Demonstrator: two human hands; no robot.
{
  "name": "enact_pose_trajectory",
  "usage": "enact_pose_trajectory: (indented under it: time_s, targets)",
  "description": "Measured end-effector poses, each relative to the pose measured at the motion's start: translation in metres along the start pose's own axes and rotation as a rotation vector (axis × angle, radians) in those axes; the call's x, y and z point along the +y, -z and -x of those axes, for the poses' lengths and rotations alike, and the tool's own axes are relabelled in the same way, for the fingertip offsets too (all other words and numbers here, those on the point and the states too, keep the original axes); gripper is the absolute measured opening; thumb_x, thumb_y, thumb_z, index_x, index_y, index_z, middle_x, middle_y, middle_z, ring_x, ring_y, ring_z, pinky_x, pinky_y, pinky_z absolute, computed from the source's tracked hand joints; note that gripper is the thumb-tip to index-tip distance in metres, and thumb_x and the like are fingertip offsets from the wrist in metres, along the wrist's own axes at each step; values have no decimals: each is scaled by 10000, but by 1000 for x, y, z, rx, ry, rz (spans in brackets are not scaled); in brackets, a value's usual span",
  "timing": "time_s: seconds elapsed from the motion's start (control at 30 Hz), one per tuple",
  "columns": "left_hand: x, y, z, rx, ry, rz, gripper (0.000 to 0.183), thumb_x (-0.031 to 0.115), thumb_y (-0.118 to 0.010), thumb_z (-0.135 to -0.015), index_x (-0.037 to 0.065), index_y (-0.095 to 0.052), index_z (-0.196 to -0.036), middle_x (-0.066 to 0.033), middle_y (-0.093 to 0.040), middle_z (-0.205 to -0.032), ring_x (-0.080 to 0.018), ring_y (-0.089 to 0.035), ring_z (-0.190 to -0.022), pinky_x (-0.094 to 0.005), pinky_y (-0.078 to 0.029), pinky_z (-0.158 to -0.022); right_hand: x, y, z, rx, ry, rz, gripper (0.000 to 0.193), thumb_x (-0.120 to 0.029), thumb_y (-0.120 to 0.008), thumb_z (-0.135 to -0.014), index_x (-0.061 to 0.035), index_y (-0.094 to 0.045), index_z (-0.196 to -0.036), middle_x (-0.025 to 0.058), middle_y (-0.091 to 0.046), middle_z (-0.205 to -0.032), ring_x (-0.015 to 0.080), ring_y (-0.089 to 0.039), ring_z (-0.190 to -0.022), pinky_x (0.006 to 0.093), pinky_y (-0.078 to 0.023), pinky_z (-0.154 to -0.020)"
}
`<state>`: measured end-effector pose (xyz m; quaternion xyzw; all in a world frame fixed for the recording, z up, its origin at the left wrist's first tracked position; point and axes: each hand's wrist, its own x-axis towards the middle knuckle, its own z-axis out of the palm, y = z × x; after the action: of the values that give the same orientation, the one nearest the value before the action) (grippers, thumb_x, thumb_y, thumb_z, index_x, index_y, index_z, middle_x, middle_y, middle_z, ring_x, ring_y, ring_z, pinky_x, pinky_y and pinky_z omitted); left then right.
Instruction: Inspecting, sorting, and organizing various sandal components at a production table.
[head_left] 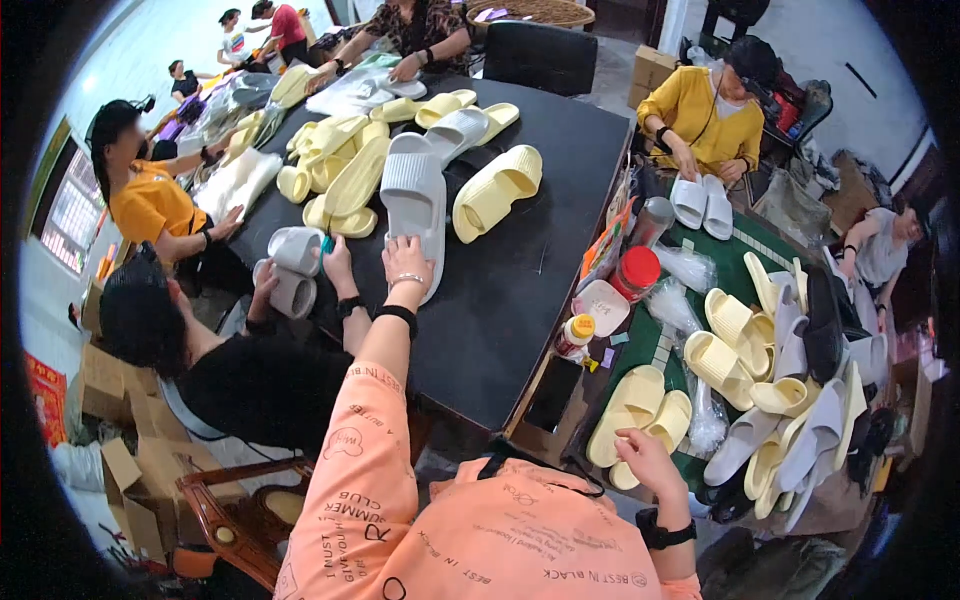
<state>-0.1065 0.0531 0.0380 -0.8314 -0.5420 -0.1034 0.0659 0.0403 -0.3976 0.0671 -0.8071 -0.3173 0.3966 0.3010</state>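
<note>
Head view: we look down on two tables, with people at work around them.
Black table (490,335): the largest surface before us, carrying slippers across its far and left parts.
Green-topped table (725,260): it stands to our right, crowded with slippers, clear plastic bags and containers.
Co-worker in black (260,390): this person sits close on our left, one hand on a pair of pale grey slippers (295,265), the other just beside it.
Co-worker in yellow (700,115): across the green-topped table, this person touches a pair of white slippers (703,208).
Mixed pile (780,390): yellow, grey and black slippers overlap at our right.
Yellow heap (335,165): slippers lie stacked on the black table, left of the grey ones.
Grey slipper (410,190): it is on the black table, strap end away from us, between the heap and a single yellow slipper (497,195).
Left hand (408,262): ours lies palm down over the grey slipper's heel half, fingers spread; we cannot tell whether it grips.
Right hand (648,462): ours is half open, fingers loosely bent, holding nothing we can see, near two yellow slippers (625,410).
Red-lidded jar (636,268): it stands near the green-topped table's left edge.
Yellow-capped bottle (575,336): smaller, it stands nearer us.
</note>
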Motion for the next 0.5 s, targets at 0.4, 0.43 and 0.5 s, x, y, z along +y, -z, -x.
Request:
enact_pose_trajectory:
  time_s: [0.4, 0.43, 0.5]
  targets:
    - [18, 19, 30, 124, -148, 149, 292, 156, -660, -587, 119, -600, -870, -65, -471, -997, -266, -374, -1022, -383, -277, -858, -22, 9, -11, 62, 102, 32, 308, -225, -541, -790, -14, -540, -1015, 133, -592, -739, 212, -568, -689, 296, -441, -638]
    - [25, 40, 45, 95, -181, 243, 274, 155, -652, -603, 102, -594, -866, -72, -470, -1017, -277, -361, -1043, -386, -266, -871, -28, 11, -15, 84, 139, -9, 301, -213, -554, -785, -15, -544, -1012, 118, -585, -718, 184, -557, -675, 283, -438, -633]
    - [32, 70, 72, 110, -226, 297, 247, 142, -644, -610, 89, -587, -845, -72, -477, -1002, -281, -370, -1015, -385, -274, -854, -46, 14, -32, 165, 247, -71, 423, -191, -588, -767, -20, -448, -1128, 89, -574, -764, 158, -536, -694, 276, -436, -658]
